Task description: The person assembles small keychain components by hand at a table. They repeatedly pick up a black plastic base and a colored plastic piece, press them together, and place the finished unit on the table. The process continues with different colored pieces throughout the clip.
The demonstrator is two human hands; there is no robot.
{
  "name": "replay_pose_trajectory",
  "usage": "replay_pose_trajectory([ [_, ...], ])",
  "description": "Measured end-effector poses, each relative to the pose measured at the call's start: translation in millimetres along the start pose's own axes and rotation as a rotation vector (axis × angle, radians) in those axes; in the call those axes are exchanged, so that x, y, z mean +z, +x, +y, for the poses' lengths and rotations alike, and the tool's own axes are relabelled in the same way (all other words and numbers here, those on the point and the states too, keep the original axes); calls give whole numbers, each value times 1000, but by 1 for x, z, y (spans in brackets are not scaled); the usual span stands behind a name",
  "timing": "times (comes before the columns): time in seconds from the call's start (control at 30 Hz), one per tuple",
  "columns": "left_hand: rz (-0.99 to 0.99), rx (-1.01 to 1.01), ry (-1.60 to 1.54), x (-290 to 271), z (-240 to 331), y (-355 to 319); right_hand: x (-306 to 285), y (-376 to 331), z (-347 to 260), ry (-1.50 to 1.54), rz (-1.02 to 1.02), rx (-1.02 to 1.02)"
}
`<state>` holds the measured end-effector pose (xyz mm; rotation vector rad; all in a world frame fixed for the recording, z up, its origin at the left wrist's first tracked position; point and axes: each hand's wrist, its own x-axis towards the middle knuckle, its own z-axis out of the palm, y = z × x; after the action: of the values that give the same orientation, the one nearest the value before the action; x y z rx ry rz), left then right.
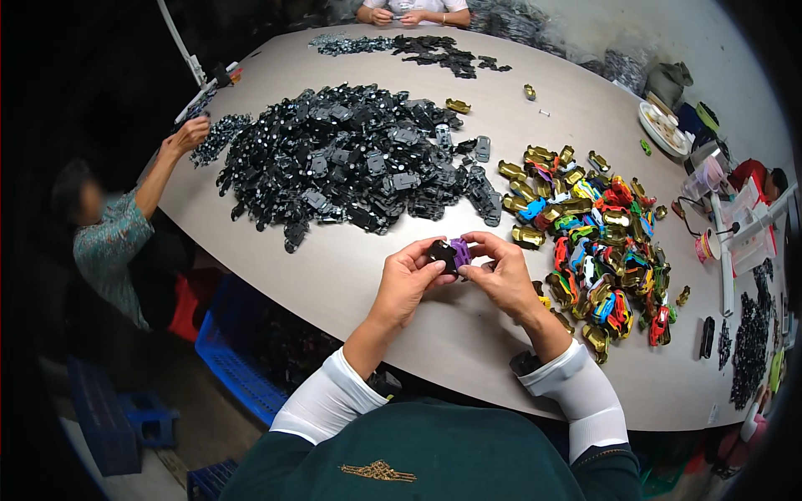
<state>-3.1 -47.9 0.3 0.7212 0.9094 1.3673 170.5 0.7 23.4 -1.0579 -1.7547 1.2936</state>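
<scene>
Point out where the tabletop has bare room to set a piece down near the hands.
Bare table lies beneath the left hand and right hand, running to the near edge. A free strip separates the black parts heap from the coloured shells pile. Both heaps are crowded.

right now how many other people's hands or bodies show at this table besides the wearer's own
2. One person sits at the left edge, a hand reaching to the table. A second person's clasped hands rest at the far end. Others may be hidden beyond the frame.
</scene>
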Motion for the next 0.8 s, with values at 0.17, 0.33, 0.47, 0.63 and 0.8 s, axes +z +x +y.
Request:
replay_pose_trajectory([
  [0.17,62,39,165,-2,-2,-1,2,-7,-26,-258,185,-192],
  [0.33,54,118,243,1,-4,-6,13,-13,-21,-379,136,-353],
  [0.47,54,131,181,-1,-4,-6,11,-14,-28,-224,112,-144],
  [0.63,61,68,82,1,3,-9,5,-8,-21,483,-56,139],
  [0.8,53,-3,-43,1,1,-9,8,-9,-12,432,-111,137],
])
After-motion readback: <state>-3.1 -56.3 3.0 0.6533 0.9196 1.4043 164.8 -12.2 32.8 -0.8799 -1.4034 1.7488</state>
